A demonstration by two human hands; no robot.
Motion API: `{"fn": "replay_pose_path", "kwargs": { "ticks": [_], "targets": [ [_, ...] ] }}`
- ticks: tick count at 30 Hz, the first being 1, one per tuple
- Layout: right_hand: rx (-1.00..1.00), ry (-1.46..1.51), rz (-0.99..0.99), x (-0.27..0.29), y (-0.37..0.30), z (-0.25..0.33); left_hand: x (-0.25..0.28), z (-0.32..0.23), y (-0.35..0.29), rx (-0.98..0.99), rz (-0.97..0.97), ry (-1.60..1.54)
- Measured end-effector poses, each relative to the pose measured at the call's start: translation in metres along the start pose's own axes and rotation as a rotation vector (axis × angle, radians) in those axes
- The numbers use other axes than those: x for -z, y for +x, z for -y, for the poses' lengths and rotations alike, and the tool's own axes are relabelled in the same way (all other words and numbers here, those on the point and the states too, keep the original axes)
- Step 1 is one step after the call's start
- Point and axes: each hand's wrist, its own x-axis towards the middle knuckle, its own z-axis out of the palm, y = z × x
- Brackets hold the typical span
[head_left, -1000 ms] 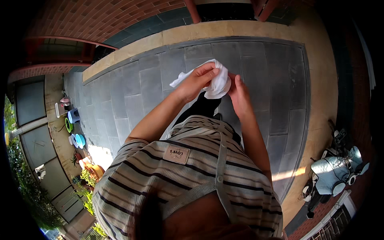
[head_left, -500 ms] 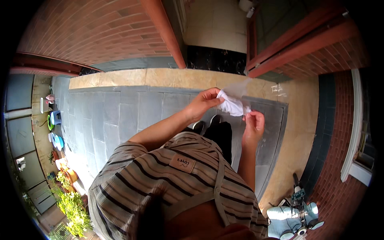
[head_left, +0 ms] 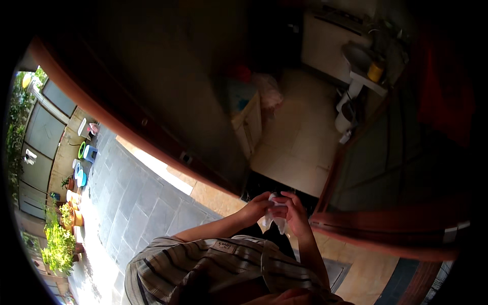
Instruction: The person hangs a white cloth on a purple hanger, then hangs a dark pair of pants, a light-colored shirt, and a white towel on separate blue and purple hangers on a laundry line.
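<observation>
Cloth: white cloth (head_left: 273,219), bunched, held in front of our chest above the doorway threshold (head_left: 223,198).
Left hand (head_left: 258,206): fingers closed on its upper edge.
Right hand (head_left: 294,213): fingers apparently curled around it.

A white cloth (head_left: 273,219) is held between the left hand (head_left: 255,207) and the right hand (head_left: 294,214). Below the cloth, a shirt (head_left: 203,264) striped in cream and dark brown is seen, with a small pale label on it. Left of the cloth, grey paving (head_left: 137,198) is laid in large slabs, edged by a tan step (head_left: 213,195). Far left of the cloth, pots (head_left: 84,152) in blue and green are set out (some orange ones too), with yellow-flowered plants (head_left: 58,244). Above the cloth, a cream floor (head_left: 300,137), a white sink (head_left: 358,61) and a yellow cup (head_left: 375,71) are seen. The door frame (head_left: 386,239) is reddish brown.
</observation>
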Motion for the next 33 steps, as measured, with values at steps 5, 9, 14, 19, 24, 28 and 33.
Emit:
{"fn": "replay_pose_path", "kwargs": {
  "ticks": [5,9,14,19,24,28,33],
  "targets": [
    [0.227,-0.863,-0.108,0.106,0.089,0.048,0.018,-0.048,0.047,-0.120,-0.174,-0.021],
    [0.243,-0.745,-0.140,0.144,0.176,0.136,0.037,-0.076,0.105,-0.126,-0.191,-0.016],
    [0.353,-0.703,-0.256,0.180,0.257,0.231,0.044,-0.132,0.229,-0.226,0.029,-0.082],
    [0.304,-0.824,-0.460,0.184,0.313,0.311,0.015,-0.226,0.341,-0.094,0.206,-0.156],
    [0.393,-0.848,-0.586,0.233,0.355,0.355,-0.009,-0.298,0.433,-0.168,-0.052,0.021],
    [0.347,-0.835,-0.540,0.281,0.433,0.400,-0.020,-0.343,0.488,-0.240,-0.172,0.084],
    [0.451,-0.887,-0.234,0.293,0.596,0.502,-0.007,-0.372,0.543,-0.385,-0.421,0.035]
  ]
}}
